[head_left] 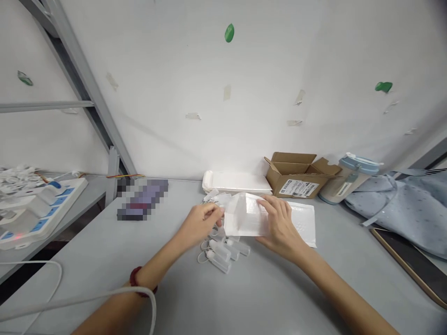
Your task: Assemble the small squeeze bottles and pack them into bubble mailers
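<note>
A white padded envelope (253, 216) is gripped in my right hand (281, 223), thumb at its lower edge and fingers across its face. My left hand (202, 223) is closed in a pinch right beside the envelope's left end; whatever its fingertips hold is hidden. Beneath and between my hands lie several small translucent bottles (220, 261) with thin cord loops, partly covered by the envelope. Another white padded envelope (303, 221) lies flat on the table under my right hand.
Behind my hands rests a stack of white padded envelopes (237, 181). An open cardboard box (293, 177) and a blue-lidded cup (349, 179) stand to its right, near blue fabric (401, 204) and a phone (412, 265). A white cable (104, 295) crosses the lower left.
</note>
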`<action>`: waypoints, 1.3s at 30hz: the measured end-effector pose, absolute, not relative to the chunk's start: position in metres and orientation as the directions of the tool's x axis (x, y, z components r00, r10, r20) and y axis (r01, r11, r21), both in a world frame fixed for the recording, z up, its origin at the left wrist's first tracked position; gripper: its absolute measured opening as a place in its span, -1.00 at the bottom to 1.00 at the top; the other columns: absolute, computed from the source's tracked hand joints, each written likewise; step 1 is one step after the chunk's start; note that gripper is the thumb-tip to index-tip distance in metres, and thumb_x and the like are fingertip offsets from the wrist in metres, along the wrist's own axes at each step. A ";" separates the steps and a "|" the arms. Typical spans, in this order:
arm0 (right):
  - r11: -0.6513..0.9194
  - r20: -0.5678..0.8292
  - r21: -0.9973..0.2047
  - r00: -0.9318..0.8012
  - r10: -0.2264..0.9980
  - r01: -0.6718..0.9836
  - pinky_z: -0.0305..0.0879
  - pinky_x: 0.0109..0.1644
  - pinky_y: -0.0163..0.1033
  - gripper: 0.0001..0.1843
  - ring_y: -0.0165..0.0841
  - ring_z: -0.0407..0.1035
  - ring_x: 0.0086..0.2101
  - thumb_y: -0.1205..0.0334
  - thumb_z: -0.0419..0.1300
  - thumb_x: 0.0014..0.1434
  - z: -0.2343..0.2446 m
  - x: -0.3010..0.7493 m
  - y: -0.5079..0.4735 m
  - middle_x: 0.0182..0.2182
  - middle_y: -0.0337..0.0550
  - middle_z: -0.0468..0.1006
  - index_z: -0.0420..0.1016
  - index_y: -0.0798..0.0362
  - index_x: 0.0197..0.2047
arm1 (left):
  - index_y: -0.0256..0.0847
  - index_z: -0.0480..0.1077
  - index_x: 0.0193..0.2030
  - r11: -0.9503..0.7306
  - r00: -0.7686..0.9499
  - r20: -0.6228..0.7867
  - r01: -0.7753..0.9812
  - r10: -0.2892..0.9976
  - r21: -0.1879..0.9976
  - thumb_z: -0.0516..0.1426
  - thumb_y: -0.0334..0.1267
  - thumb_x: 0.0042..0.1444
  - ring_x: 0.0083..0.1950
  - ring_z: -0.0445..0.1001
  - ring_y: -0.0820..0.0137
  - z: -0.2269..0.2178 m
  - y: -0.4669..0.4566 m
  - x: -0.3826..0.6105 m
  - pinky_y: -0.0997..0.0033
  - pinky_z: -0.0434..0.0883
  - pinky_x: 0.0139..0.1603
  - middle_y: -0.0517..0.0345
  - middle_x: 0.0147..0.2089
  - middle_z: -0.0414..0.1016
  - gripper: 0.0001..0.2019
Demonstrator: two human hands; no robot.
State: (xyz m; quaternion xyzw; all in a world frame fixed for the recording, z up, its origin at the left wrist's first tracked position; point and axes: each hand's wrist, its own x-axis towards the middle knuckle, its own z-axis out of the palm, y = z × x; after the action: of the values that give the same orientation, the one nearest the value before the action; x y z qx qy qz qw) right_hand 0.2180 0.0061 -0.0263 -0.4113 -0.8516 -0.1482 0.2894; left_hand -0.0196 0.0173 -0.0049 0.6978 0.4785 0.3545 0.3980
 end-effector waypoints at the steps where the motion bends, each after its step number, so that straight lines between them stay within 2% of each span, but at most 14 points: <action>1: 0.609 0.617 0.006 -0.482 0.621 0.793 0.03 0.05 0.19 -0.17 0.02 0.04 0.05 0.30 0.18 -0.08 -0.027 0.219 0.007 0.06 0.18 0.11 -0.16 0.08 0.20 | -0.25 0.31 -0.55 -0.227 0.247 0.129 0.427 0.960 0.875 -0.02 -0.07 0.14 -0.60 0.10 0.54 -0.004 0.023 -0.026 0.54 0.09 -0.57 0.29 -0.58 0.27 -0.64; 6: 0.612 0.601 -0.031 -0.474 0.643 0.791 0.04 0.06 0.17 -0.16 0.02 0.02 0.06 0.31 0.20 -0.10 -0.027 0.222 0.008 0.07 0.17 0.09 -0.15 0.07 0.19 | -0.26 0.34 -0.55 -0.204 0.071 0.196 0.517 0.978 0.831 0.01 -0.01 0.10 -0.60 0.16 0.53 0.006 0.039 -0.049 0.52 0.14 -0.54 0.24 -0.56 0.36 -0.63; 8: 0.625 0.597 -0.047 -0.479 0.643 0.780 0.04 0.06 0.16 -0.17 0.01 0.02 0.05 0.32 0.20 -0.10 -0.026 0.220 0.007 0.06 0.15 0.10 -0.14 0.05 0.19 | -0.25 0.37 -0.49 -0.217 0.126 0.178 0.483 0.976 0.848 0.03 0.00 0.10 -0.59 0.16 0.53 0.011 0.033 -0.045 0.52 0.15 -0.54 0.23 -0.52 0.38 -0.64; 11: 0.645 0.592 -0.061 -0.492 0.638 0.762 0.05 0.04 0.16 -0.17 0.01 0.03 0.05 0.35 0.20 -0.11 -0.025 0.217 0.003 0.07 0.15 0.10 -0.13 0.05 0.18 | -0.23 0.42 -0.33 -0.264 0.310 0.142 0.399 0.940 0.878 0.07 -0.02 0.08 -0.50 0.26 0.49 0.013 0.017 -0.031 0.53 0.20 -0.51 0.20 -0.44 0.40 -0.71; 12: 0.654 0.592 -0.058 -0.502 0.631 0.754 0.05 0.04 0.16 -0.18 0.01 0.03 0.05 0.34 0.20 -0.10 -0.025 0.216 0.002 0.07 0.16 0.09 -0.13 0.05 0.18 | -0.23 0.41 -0.34 -0.278 0.351 0.139 0.383 0.926 0.881 0.07 -0.03 0.07 -0.51 0.25 0.49 0.011 0.013 -0.026 0.53 0.18 -0.53 0.22 -0.48 0.37 -0.72; 14: 0.675 0.594 -0.045 -0.523 0.611 0.737 0.06 0.03 0.16 -0.22 0.01 0.04 0.05 0.32 0.19 -0.07 -0.024 0.214 0.000 0.07 0.17 0.11 -0.10 0.05 0.17 | -0.24 0.32 -0.51 -0.309 0.400 0.143 0.388 0.905 0.868 0.07 -0.06 0.07 -0.55 0.16 0.52 0.005 0.007 -0.019 0.54 0.12 -0.57 0.28 -0.57 0.23 -0.70; 17: 0.700 0.635 -0.041 -0.523 0.569 0.713 0.10 -0.01 0.10 -0.33 -0.02 0.11 0.01 0.36 0.16 -0.05 -0.023 0.213 -0.001 0.03 0.14 0.17 -0.01 0.04 0.12 | -0.24 0.19 -0.61 -0.292 0.364 0.138 0.412 0.921 0.863 0.05 -0.09 0.09 -0.57 0.09 0.55 -0.003 0.008 -0.015 0.55 0.07 -0.58 0.32 -0.62 0.11 -0.65; 22: 0.686 0.702 -0.046 -0.465 0.539 0.726 0.15 -0.07 0.00 -0.47 -0.11 0.21 -0.07 0.45 0.12 -0.03 -0.022 0.216 0.002 -0.07 0.05 0.30 0.11 0.02 0.03 | -0.25 0.30 -0.55 -0.262 0.293 0.142 0.426 0.946 0.866 0.02 -0.08 0.09 -0.49 0.27 0.48 -0.001 0.024 -0.028 0.53 0.22 -0.46 0.26 -0.56 0.31 -0.68; 25: 0.654 0.707 -0.062 -0.429 0.562 0.754 0.17 -0.07 -0.01 -0.50 -0.12 0.23 -0.08 0.45 0.10 0.00 -0.023 0.221 0.007 -0.09 0.03 0.32 0.14 0.00 0.03 | -0.24 0.33 -0.54 -0.198 0.117 0.161 0.555 0.980 0.808 0.02 -0.08 0.05 -0.53 0.27 0.47 -0.001 0.039 -0.046 0.51 0.20 -0.49 0.23 -0.56 0.36 -0.70; 27: 0.627 0.703 -0.073 -0.406 0.584 0.775 0.17 -0.06 -0.01 -0.51 -0.12 0.24 -0.09 0.45 0.10 0.00 -0.023 0.225 0.011 -0.09 0.02 0.33 0.16 0.00 0.03 | -0.24 0.37 -0.48 -0.164 0.044 0.175 0.623 0.984 0.765 0.04 -0.09 0.01 -0.48 0.34 0.42 -0.007 0.051 -0.060 0.49 0.24 -0.43 0.20 -0.52 0.41 -0.74; 29: 0.603 0.695 -0.075 -0.392 0.603 0.795 0.17 -0.06 -0.01 -0.51 -0.11 0.24 -0.10 0.44 0.10 -0.01 -0.024 0.230 0.014 -0.10 0.02 0.34 0.18 0.00 0.02 | -0.24 0.41 -0.39 -0.149 0.034 0.170 0.668 0.985 0.729 0.10 -0.10 -0.07 -0.44 0.38 0.38 -0.015 0.060 -0.072 0.47 0.26 -0.41 0.19 -0.51 0.42 -0.76; 31: 0.584 0.686 -0.074 -0.384 0.618 0.808 0.16 -0.06 -0.01 -0.51 -0.11 0.24 -0.10 0.45 0.09 -0.02 -0.026 0.234 0.018 -0.11 0.01 0.35 0.20 0.00 0.02 | -0.25 0.45 -0.35 -0.142 0.056 0.143 0.683 0.988 0.716 0.13 -0.10 -0.12 -0.50 0.35 0.38 -0.024 0.066 -0.077 0.48 0.23 -0.48 0.22 -0.57 0.39 -0.73; 35: 0.563 0.670 -0.072 -0.378 0.638 0.823 0.15 -0.05 -0.01 -0.52 -0.12 0.23 -0.08 0.45 0.09 -0.02 -0.029 0.239 0.022 -0.10 0.00 0.35 0.21 0.01 0.01 | -0.21 0.50 -0.33 -0.178 0.121 0.132 0.695 0.984 0.697 0.13 -0.11 -0.12 -0.56 0.31 0.41 -0.037 0.068 -0.073 0.50 0.19 -0.52 0.29 -0.64 0.34 -0.73; 39: 0.550 0.652 -0.076 -0.375 0.658 0.832 0.15 -0.04 -0.02 -0.53 -0.13 0.22 -0.08 0.45 0.09 -0.03 -0.033 0.239 0.025 -0.10 0.00 0.35 0.23 0.03 0.00 | -0.18 0.50 -0.40 -0.217 0.114 0.194 0.708 0.974 0.672 0.10 -0.11 -0.08 -0.49 0.35 0.37 -0.040 0.066 -0.066 0.47 0.21 -0.45 0.24 -0.59 0.39 -0.77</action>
State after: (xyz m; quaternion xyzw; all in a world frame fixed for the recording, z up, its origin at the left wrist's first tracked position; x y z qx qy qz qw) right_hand 0.2393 0.0247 -0.0327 -0.4552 -0.8184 -0.1339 0.3241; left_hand -0.0659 0.0660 -0.0401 0.7150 0.5881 0.3116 0.2139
